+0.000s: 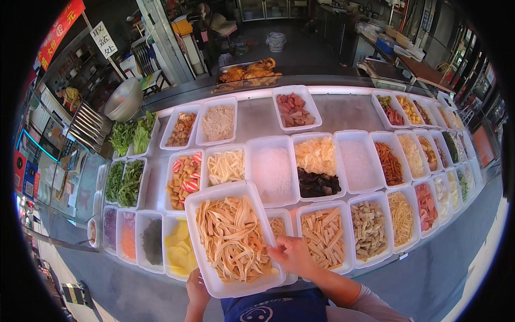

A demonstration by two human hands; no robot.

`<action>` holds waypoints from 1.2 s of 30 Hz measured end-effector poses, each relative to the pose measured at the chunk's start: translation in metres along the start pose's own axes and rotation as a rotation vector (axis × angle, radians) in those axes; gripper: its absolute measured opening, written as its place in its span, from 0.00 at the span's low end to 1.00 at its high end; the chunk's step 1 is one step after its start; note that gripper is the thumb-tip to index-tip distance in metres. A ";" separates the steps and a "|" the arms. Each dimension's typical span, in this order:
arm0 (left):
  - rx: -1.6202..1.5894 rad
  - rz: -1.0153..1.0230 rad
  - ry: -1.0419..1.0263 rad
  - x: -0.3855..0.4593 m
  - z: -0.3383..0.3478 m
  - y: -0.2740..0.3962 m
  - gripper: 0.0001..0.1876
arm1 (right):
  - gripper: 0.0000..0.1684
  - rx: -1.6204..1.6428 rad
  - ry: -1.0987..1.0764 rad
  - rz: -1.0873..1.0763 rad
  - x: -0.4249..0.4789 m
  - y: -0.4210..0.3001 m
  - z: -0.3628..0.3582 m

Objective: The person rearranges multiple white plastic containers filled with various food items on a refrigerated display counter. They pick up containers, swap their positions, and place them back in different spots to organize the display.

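A white plastic tub [197, 241] full of broad beige tofu-skin strips [233, 237] is lifted above the front row of the food counter. At its lower left corner my left hand [197, 287] grips the wall. My right hand [291, 255] is closed on the right rim. Partly hidden behind the raised tub is another tub with thin brown strips [277, 226]. To the right stands a tub of beige tofu sticks [323, 237]; on the left lie yellow potato slices [178, 247].
Several rows of tubs fill the counter, including leafy greens [132, 179], black fungus [318, 183] and reddish meat pieces [295, 108]. A glass edge runs behind them, with a tray of roasted poultry [249, 74] beyond. A metal bowl [124, 98] stands back left. A person [70, 96] is far left.
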State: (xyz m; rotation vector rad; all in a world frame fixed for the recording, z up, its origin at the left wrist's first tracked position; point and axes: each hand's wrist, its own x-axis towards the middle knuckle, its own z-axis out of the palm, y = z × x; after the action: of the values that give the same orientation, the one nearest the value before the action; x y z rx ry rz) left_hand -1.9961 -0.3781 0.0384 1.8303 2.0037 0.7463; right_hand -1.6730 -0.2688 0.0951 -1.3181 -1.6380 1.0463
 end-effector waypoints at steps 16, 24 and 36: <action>-0.115 -0.179 -0.221 0.023 0.134 0.027 0.30 | 0.17 -0.259 0.381 0.254 -0.019 0.073 -0.177; 0.206 -0.377 -0.196 0.041 0.066 -0.010 0.26 | 0.21 -0.199 0.288 0.263 -0.074 0.092 -0.124; 0.411 -0.226 -0.036 0.043 0.066 -0.065 0.28 | 0.17 -0.394 0.094 0.197 -0.093 0.139 -0.004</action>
State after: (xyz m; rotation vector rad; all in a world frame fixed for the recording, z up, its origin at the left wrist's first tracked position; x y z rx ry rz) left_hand -2.0173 -0.3280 -0.0484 1.7551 2.4243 0.2457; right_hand -1.6059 -0.3424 -0.0392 -1.7883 -1.7257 0.7799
